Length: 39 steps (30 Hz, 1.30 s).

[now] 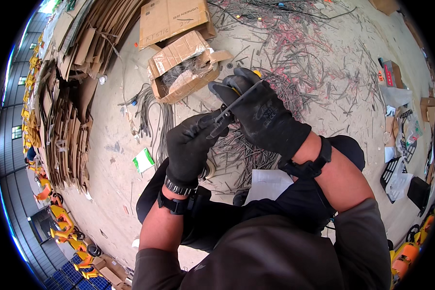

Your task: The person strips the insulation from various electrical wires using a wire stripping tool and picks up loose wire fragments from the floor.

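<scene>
My left hand [194, 145], in a black work glove, is closed on a dark cable end [221, 121] in front of me. My right hand [262, 112], gloved alike, grips a tool with yellow showing on its handle [256, 73]; its kind is mostly hidden by the fingers. A thin grey cable length runs slantwise from over the right hand down to the left fingertips, where a dark blade-like piece [216, 131] shows. The two hands nearly touch. Below them a heap of cut dark cable pieces [253, 154] lies on the concrete floor.
An open cardboard box [183, 69] with clear plastic inside stands ahead, beside a larger carton [174, 21]. Stacks of flattened cardboard [67, 134] rise at left. Black and red cable scraps [293, 61] spread ahead. A bundle of grey cables [159, 116] and a green-white packet [143, 160] lie left.
</scene>
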{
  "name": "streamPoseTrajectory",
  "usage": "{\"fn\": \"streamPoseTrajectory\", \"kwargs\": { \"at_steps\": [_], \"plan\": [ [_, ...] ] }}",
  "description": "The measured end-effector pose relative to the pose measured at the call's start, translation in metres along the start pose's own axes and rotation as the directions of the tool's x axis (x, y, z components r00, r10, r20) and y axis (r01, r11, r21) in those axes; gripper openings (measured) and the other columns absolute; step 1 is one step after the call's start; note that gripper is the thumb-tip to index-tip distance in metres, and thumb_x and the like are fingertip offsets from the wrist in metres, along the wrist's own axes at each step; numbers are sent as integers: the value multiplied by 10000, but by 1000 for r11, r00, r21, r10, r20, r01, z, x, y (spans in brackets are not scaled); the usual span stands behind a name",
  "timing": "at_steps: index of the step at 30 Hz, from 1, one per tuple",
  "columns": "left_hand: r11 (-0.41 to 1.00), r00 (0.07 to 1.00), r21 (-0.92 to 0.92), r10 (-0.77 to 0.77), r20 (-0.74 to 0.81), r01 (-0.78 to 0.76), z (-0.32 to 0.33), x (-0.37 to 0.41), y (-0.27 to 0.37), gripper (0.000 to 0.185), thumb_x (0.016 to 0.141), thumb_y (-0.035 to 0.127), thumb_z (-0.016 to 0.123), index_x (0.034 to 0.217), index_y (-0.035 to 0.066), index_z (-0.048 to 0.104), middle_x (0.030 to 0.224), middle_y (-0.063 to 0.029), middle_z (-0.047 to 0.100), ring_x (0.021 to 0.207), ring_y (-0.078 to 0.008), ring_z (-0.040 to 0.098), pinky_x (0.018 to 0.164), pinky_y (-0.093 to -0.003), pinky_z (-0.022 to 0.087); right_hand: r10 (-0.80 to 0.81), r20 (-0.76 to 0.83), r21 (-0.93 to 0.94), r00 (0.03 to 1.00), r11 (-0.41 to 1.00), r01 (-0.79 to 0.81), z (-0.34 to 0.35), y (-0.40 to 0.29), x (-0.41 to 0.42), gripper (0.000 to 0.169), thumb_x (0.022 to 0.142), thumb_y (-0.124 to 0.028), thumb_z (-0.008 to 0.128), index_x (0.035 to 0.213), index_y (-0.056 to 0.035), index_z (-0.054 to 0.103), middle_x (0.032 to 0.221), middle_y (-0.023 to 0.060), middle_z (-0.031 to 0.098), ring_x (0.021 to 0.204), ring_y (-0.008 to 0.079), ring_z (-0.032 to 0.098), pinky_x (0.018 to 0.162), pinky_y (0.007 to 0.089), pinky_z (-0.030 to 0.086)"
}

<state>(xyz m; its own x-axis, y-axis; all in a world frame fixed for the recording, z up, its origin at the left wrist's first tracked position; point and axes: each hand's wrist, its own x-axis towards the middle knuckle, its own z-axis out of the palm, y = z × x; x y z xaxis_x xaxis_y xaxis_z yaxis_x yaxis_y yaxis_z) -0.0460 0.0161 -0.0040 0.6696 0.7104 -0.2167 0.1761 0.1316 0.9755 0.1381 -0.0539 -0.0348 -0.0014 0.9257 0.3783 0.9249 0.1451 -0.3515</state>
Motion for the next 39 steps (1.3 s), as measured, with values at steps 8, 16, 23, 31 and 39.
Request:
{"fn": "streamPoseTrajectory", "kwargs": {
  "at_steps": [8,16,23,31,39],
  "plan": [
    [999,999,-42,3,40,-1,-3,1,-2,271,873,18,601,1108,-85,686,918,-116,720,803,-159,660,726,-279,515,-42,-26,-93,999,995,40,11,5,-14,604,856,-139,582,1444,-65,466,1211,216,565,1175,409,513,990,513,422],
    [993,990,-60,107,91,-102,-9,1,-13,268,898,72,625,1110,-87,667,876,-123,711,793,-176,665,728,-303,526,-63,-59,-30,996,998,61,0,1,-17,548,849,-148,584,1374,-12,508,1118,165,610,1005,334,604,816,443,511],
    [997,1000,-79,-12,9,13,1,2,1,190,924,58,649,1060,-70,684,846,-105,712,753,-148,666,701,-275,532,-14,30,58,999,998,12,-1,-1,-14,506,817,-112,686,1279,44,554,1033,141,650,888,273,650,748,396,533],
    [999,999,-40,18,-45,-20,2,4,1,168,919,60,660,1019,-69,701,832,-106,720,727,-148,680,676,-283,558,116,240,-21,964,993,-115,-17,-15,1,422,813,-152,628,1185,35,561,956,146,627,882,294,651,666,404,539],
    [999,1000,-51,6,-9,-7,0,8,-7,172,893,49,662,1012,-68,703,852,-125,730,728,-181,689,678,-299,550,47,115,-130,992,991,-32,-12,-14,-1,446,806,-158,620,1202,39,561,939,150,616,887,284,634,649,386,540]
  ]
}}
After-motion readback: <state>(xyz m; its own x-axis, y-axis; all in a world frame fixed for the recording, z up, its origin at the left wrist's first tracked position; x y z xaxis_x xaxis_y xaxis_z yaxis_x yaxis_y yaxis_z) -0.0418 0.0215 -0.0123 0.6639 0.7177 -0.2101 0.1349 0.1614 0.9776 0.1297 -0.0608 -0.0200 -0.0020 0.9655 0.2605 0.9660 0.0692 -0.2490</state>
